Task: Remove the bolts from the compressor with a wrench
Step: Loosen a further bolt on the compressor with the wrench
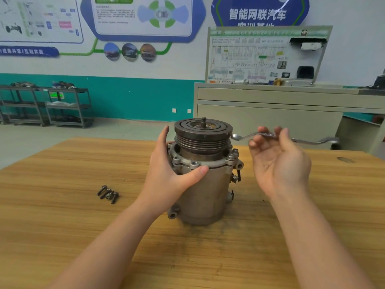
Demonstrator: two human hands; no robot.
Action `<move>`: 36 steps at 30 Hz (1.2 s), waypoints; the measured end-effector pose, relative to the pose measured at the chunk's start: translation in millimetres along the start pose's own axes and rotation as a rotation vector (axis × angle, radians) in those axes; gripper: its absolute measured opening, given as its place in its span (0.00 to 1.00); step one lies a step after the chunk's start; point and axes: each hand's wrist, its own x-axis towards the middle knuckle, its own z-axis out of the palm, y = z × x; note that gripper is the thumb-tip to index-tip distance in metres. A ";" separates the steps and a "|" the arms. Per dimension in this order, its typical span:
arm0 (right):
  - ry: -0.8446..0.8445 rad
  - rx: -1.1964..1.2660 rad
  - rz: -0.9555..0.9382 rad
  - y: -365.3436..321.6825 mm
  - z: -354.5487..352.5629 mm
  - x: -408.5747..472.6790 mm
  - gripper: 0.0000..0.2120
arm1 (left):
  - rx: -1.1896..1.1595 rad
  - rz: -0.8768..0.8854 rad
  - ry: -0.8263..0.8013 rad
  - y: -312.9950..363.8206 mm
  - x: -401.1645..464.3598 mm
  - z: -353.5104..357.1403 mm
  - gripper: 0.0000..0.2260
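Observation:
The grey compressor (pixel 205 184) stands upright on the wooden table (pixel 73 215), its dark grooved pulley on top. My left hand (pixel 168 170) grips its body from the left, thumb across the front flange. To the right, my right hand (pixel 277 161) is raised palm-up beside the pulley and holds a silver offset ring wrench (pixel 241 137) in its fingertips. The wrench lies roughly level, its near ring end just right of the pulley rim. Two bolts (pixel 232 154) still stand in the flange at the right. Several removed bolts (pixel 108 193) lie in a small pile on the table, left of the compressor.
Behind the table stands a beige cabinet (pixel 270 113) with a wiring diagram board on it. Grey metal shelving carts (pixel 62 107) line the teal wall at far left. A dark knot (pixel 344 159) marks the tabletop at far right.

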 end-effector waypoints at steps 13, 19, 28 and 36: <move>-0.370 -0.876 -0.953 19.0 -3.1 -35.3 0.06 | 0.013 0.014 0.004 -0.5 0.2 0.0 0.56; -0.284 -0.785 -1.032 40.3 -7.0 -48.1 0.09 | 0.013 0.015 0.002 -0.9 0.8 0.0 0.55; 0.075 -0.167 -0.035 8.1 -7.1 -7.4 0.12 | 0.008 -0.003 -0.006 -1.2 0.3 -0.5 0.55; 0.102 -0.355 -0.363 3.9 -2.9 -13.6 0.10 | 0.029 -0.004 -0.002 -0.7 0.4 -0.5 0.55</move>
